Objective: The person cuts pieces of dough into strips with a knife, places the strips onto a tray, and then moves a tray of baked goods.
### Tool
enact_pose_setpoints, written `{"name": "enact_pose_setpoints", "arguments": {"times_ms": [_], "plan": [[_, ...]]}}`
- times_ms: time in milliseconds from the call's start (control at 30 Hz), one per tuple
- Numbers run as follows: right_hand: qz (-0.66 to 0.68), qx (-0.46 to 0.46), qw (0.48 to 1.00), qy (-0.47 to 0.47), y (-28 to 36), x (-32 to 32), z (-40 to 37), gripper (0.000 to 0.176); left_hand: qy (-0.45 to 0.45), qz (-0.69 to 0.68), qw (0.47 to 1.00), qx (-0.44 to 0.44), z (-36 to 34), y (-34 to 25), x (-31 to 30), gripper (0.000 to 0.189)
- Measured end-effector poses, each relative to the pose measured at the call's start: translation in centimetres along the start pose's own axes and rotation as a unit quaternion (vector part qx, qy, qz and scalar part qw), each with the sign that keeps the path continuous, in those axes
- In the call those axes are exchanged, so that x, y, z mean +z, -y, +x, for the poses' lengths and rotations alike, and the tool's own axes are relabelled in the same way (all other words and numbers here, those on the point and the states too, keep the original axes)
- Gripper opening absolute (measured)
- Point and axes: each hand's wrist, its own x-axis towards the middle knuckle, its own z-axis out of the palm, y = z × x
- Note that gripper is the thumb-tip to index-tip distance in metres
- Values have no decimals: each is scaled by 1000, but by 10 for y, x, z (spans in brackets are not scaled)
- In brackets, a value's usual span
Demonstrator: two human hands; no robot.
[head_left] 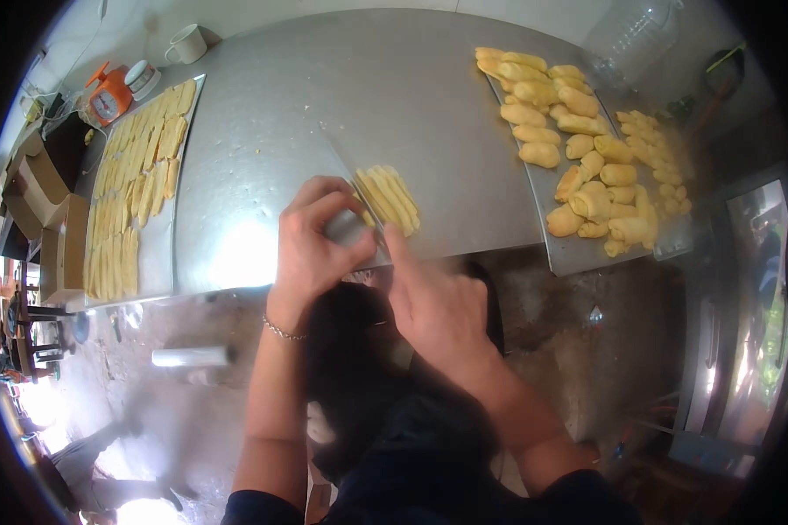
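Observation:
On the metal table, in front of me, several slim yellow bread slices (389, 198) lie side by side. A long thin knife (342, 158) runs along their left side, its tip pointing away from me. My right hand (438, 311) is closed around the knife's handle, mostly hidden, with the index finger stretched along the blade. My left hand (315, 236) curls thumb and fingers around a small piece of bread (366, 213) just left of the blade. Most of that piece is covered by the fingers.
At left, a metal tray (166, 254) carries rows of bread slices, near an orange scale (107, 96) and a white mug (186, 44). Whole bread rolls (591, 201) are heaped on a tray at right, beside a clear plastic jug (632, 35). The table's front edge lies close to my wrists.

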Motion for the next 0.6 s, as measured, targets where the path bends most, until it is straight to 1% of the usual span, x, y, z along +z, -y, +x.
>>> {"name": "enact_pose_setpoints", "arguments": {"times_ms": [133,267,367,467,600], "plan": [[-9,11,1000,26,6,-30,-47,72,3,-6,1000,-4,0,1,0,24],[15,39,998,51,9,-49,-62,66,14,-9,1000,-12,3,-1,0,23],[-9,19,999,26,5,-27,-48,73,21,-15,1000,-12,3,0,0,22],[-7,2,1000,3,1,-4,-18,75,23,-21,999,-8,4,1,-1,22],[-16,7,1000,8,3,2,-11,77,12,-19,999,-25,1,0,-1,23]]}}
